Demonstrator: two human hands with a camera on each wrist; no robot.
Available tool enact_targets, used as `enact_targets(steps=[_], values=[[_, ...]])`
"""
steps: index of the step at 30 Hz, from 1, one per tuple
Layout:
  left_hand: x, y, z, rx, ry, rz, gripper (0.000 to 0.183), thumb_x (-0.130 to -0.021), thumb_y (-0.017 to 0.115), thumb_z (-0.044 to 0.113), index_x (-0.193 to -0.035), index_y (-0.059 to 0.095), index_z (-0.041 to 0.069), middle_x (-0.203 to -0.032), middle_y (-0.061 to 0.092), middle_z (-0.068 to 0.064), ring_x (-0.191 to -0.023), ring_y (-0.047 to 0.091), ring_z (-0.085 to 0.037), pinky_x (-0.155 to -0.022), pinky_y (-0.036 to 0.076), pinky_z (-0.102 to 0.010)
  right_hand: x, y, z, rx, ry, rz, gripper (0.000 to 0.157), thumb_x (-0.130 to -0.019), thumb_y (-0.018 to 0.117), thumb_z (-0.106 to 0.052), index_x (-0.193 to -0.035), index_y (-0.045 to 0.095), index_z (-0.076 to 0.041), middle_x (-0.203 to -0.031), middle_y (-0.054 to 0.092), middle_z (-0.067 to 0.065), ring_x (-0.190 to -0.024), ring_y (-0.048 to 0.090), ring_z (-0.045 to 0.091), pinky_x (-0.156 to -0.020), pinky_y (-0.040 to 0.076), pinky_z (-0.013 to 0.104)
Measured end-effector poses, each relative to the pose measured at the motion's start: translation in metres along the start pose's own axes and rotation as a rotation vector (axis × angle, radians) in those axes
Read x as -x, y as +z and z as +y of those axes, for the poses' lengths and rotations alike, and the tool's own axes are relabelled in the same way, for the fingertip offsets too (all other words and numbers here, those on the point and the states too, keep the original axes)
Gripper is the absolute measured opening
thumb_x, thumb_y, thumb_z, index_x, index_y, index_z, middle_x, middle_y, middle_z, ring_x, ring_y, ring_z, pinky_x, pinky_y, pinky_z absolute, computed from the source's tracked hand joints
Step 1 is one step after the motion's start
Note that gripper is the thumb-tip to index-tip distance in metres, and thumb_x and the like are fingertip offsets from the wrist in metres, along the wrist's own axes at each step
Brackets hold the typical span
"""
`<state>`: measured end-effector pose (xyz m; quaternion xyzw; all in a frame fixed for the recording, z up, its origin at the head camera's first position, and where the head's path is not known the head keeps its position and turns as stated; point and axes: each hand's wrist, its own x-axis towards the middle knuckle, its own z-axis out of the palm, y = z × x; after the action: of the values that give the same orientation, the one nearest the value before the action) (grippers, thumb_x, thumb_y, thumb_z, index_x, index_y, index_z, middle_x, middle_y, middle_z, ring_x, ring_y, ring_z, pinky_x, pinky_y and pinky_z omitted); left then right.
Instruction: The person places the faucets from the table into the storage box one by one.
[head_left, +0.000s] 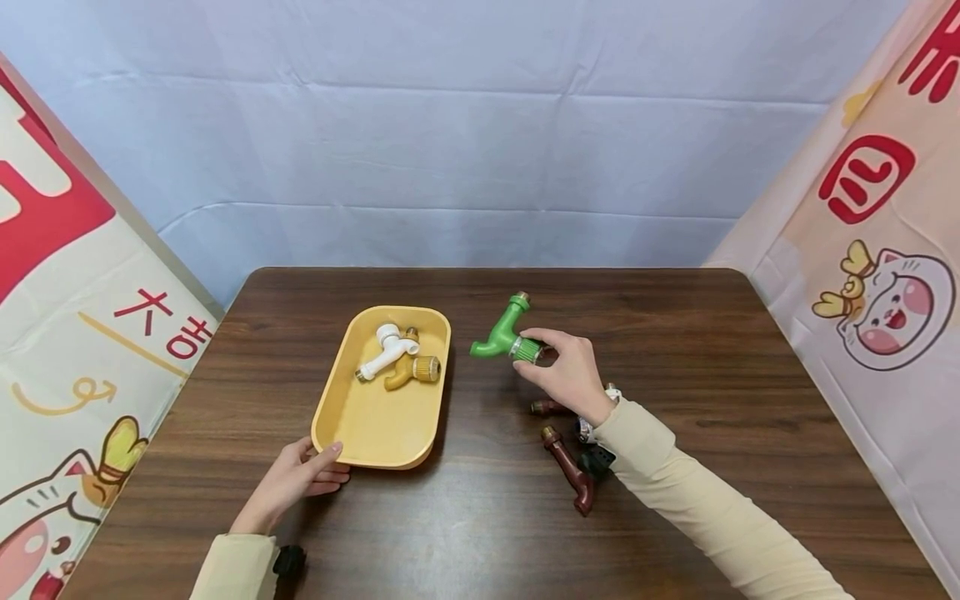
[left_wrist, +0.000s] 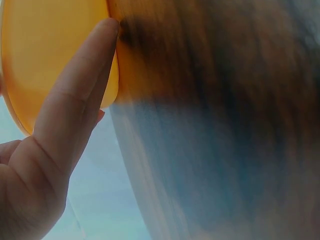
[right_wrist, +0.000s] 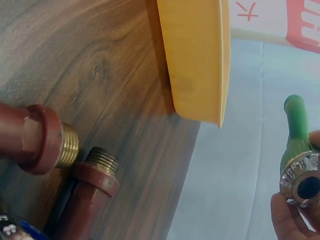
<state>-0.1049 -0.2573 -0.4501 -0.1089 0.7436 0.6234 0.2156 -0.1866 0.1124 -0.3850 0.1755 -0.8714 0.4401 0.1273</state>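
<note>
My right hand (head_left: 564, 367) pinches a green plastic faucet (head_left: 498, 335) by its ribbed knob, over the table to the right of the yellow tray (head_left: 375, 429). In the right wrist view the end of the knob of the green faucet (right_wrist: 297, 122) faces the camera. Inside the tray, a white faucet (head_left: 386, 354) lies partly over a mustard-yellow faucet (head_left: 408, 370). My left hand (head_left: 300, 477) grips the tray's near left corner, thumb over the rim and the other fingers outside; the left wrist view shows the thumb (left_wrist: 75, 90) along the rim.
Under my right forearm lie a dark red faucet (head_left: 572, 477) and another dark red faucet (head_left: 546, 407), the latter partly covered by the hand. Their brass threaded ends show in the right wrist view. A pale cloth wall (head_left: 480, 167) stands behind the wooden table (head_left: 675, 333).
</note>
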Motion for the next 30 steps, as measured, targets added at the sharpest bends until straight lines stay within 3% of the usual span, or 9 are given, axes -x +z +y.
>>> enact_targets(steps=[12,30], values=[[0.0,0.0,0.0,0.005,0.0,-0.011,0.052,-0.095,0.05,0.027,-0.124,0.033,-0.012,-0.096,0.063,-0.023,-0.086,0.064,-0.029,-0.075,0.053,-0.039,-0.002,0.004,-0.006,-0.037,-0.025,0.018,0.036,-0.072,0.075,-0.005,-0.106,0.064,0.001,-0.087,0.065,0.012,-0.07,0.062,0.021,-0.062,0.053,0.035],[0.0,0.0,0.001,0.009,-0.009,-0.006,0.053,-0.094,0.051,0.028,-0.126,0.033,-0.012,-0.096,0.063,-0.023,-0.086,0.064,-0.029,-0.075,0.053,-0.039,-0.006,0.014,-0.013,-0.054,-0.046,-0.003,0.035,-0.074,0.074,-0.006,-0.107,0.064,0.001,-0.09,0.064,0.011,-0.071,0.061,0.019,-0.062,0.052,0.03]])
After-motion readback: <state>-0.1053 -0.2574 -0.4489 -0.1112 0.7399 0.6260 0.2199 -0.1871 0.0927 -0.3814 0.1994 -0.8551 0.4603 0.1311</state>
